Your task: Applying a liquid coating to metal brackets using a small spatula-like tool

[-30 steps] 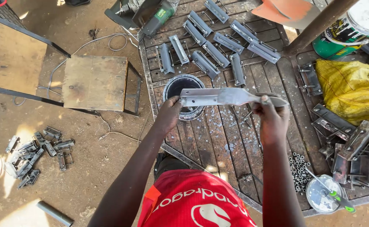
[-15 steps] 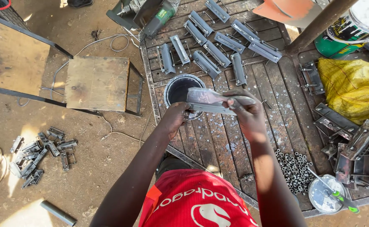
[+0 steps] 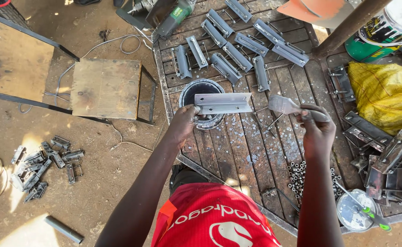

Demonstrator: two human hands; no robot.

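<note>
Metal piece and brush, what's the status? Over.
Left hand grips the metal piece by one end, above the paint tin. Right hand grips the brush, bristles just clear of the piece. Nothing between them.

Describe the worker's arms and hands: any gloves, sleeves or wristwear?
Both arms are bare to the shoulder. The left hand and right hand wear no gloves, rings or wristwear that I can see. The only clothing showing is a red shirt with white lettering.
</note>
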